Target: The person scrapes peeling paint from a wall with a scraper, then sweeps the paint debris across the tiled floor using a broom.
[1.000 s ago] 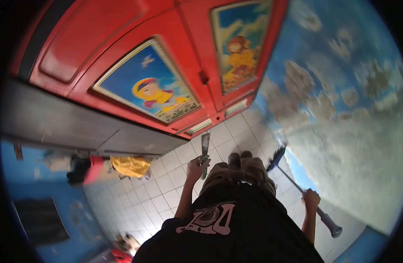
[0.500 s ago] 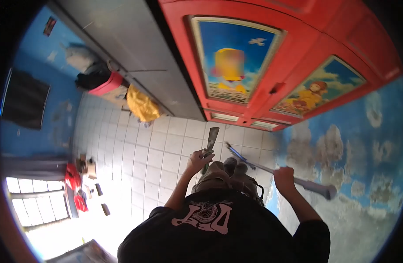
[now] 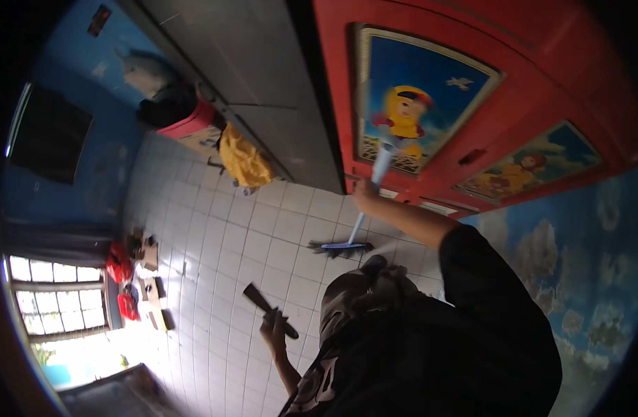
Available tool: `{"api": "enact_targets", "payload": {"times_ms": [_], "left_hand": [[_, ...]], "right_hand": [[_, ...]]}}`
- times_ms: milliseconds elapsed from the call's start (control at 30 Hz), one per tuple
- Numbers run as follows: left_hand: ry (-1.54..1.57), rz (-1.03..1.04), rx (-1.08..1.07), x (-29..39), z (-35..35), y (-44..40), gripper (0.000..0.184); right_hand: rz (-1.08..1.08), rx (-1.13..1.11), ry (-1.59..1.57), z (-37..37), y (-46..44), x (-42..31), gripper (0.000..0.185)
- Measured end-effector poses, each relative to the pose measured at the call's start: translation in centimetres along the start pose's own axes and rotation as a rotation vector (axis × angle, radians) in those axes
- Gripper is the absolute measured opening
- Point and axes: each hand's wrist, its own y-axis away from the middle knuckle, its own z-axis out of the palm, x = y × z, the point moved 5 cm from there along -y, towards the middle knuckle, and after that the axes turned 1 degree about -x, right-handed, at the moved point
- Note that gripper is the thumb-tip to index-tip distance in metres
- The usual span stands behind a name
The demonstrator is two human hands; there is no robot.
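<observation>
My right hand [image 3: 364,196] is wrapped around the pale handle [image 3: 382,167] of a broom in front of the red cabinet. The broom head [image 3: 345,246], blue with dark bristles, rests on the tiled floor beyond my feet. Off to the left, my left hand [image 3: 274,333] grips a dark, flat, blade-like tool [image 3: 260,297]. Its wider end points up and left, and a short end sticks out past my fingers. Its exact kind is not clear.
A red cabinet [image 3: 440,139] with picture panels stands ahead, beside a grey cabinet [image 3: 242,69]. Yellow cloth [image 3: 242,156] and a red bin [image 3: 187,118] lie along the left. A peeling blue wall [image 3: 541,250] is on the right. Red bags [image 3: 121,267] sit near the bright window.
My right hand has swung the broom from the right across to the front of the cabinet, its handle now more upright. My left hand with the tool has moved lower and left. The view has shifted.
</observation>
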Motion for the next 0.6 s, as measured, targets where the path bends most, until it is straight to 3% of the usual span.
{"api": "enact_targets", "payload": {"times_ms": [167,400,500,533,600], "left_hand": [[-0.082,-0.202,0.128,-1.6,-1.4,3.8,0.026],[0.032,-0.157,0.119,-2.8,0.2,4.3,0.025],[0.076,-0.129,0.065,-3.5,0.9,2.3,0.023],[0.153,-0.022,0.025,-3.9,1.2,1.4,0.022],[0.145,-0.003,0.009,-2.1,2.0,0.3,0.022]], "right_hand": [[-0.02,-0.045,0.286,-4.1,-7.2,2.6,0.013],[0.043,0.001,0.372,-6.0,-6.9,5.3,0.021],[0.106,0.412,0.056,-8.1,-3.0,6.7,0.015],[0.105,0.5,-0.1,-9.1,-1.2,6.8,0.012],[0.146,0.815,-0.598,-11.3,3.9,7.8,0.009]]}}
